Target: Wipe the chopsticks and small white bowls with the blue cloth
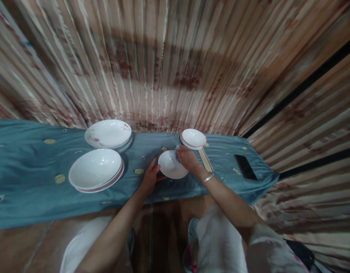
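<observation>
In the head view, a small white bowl point(171, 167) is tilted above the cloth-covered table. My left hand point(151, 176) grips its left edge, thumb by the rim and fingers reaching underneath. At the bowl's right side is my right hand point(188, 158), closed around a pale, thin cloth point(177, 148) that shows at its fingertips and presses against the rim. Whether this is fabric or paper cannot be made out. Just behind the right hand stands a stack of small white bowls point(193, 137) with a reddish rim line. A silver bangle circles my right wrist.
On the left are a stack of large white bowls point(96, 168) and, behind it, floral plates point(108, 133). Chopsticks point(205, 159) lie right of my right hand, with a black phone point(246, 167) farther right. A blue patterned cloth point(30, 178) covers the table; pleated curtains point(163, 68) hang behind.
</observation>
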A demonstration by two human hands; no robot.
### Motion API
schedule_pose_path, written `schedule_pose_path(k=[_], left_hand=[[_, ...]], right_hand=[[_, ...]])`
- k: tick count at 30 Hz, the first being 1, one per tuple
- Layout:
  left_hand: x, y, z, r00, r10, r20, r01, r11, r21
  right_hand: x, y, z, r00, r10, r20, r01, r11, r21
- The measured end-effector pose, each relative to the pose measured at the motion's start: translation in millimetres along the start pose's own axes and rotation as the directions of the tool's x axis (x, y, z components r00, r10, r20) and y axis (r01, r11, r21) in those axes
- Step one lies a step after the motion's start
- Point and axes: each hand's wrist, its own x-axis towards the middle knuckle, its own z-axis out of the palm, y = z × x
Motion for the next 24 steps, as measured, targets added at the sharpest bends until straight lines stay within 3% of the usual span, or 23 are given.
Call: schedule_pose_path(k=[5, 13, 18, 24], left_hand=[[-4, 4, 3, 0.999, -0.025, -0.02, 0.025, 1.0, -0.008], [-4, 2, 2, 1.0, -0.006, 0.0, 0.006, 1.0, -0.019], [-4, -1, -1, 0.998, 0.034, 0.054, -0.032, 0.999, -0.028], [-2, -3, -2, 0.994, 0.047, 0.096, -0.043, 0.998, -0.043]], right_hand=[[-29, 13, -15, 0.993, 0.0, 0.115, 0.012, 0.994, -0.105], [-68, -2, -23, 0.971, -0.155, 0.18, 0.15, 0.988, 0.041], [-63, -18, -23, 0.942, -0.262, 0.207, 0.222, 0.954, 0.199], [-41, -30, 2, 0.959, -0.261, 0.112, 0.187, 0.876, 0.445]])
